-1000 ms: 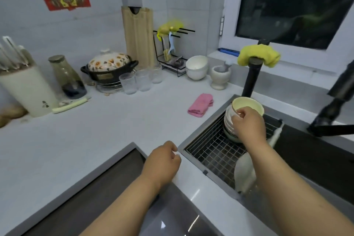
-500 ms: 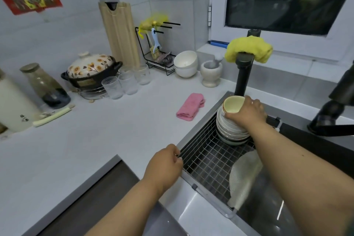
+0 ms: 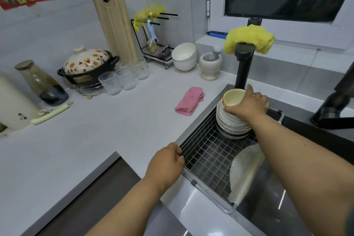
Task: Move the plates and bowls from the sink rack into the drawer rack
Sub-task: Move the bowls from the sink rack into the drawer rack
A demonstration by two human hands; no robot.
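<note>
1. Since a second ago, left hand (image 3: 166, 163) has shifted from above the counter edge to the near-left rim of the sink rack (image 3: 208, 156); its fingers are curled at the wire, and I cannot tell whether they clasp it.
2. Right hand (image 3: 249, 104) grips the cream bowl (image 3: 232, 97) topping the stack of bowls (image 3: 230, 123) in the rack's far corner.
3. Plate (image 3: 244, 165) leans on edge in the rack, near side.
4. Pink cloth (image 3: 189, 100) lies on the counter (image 3: 95, 130), beside the rack.
5. Yellow cloth (image 3: 249, 38) is draped over the black tap (image 3: 243, 67) behind the stack.
</note>
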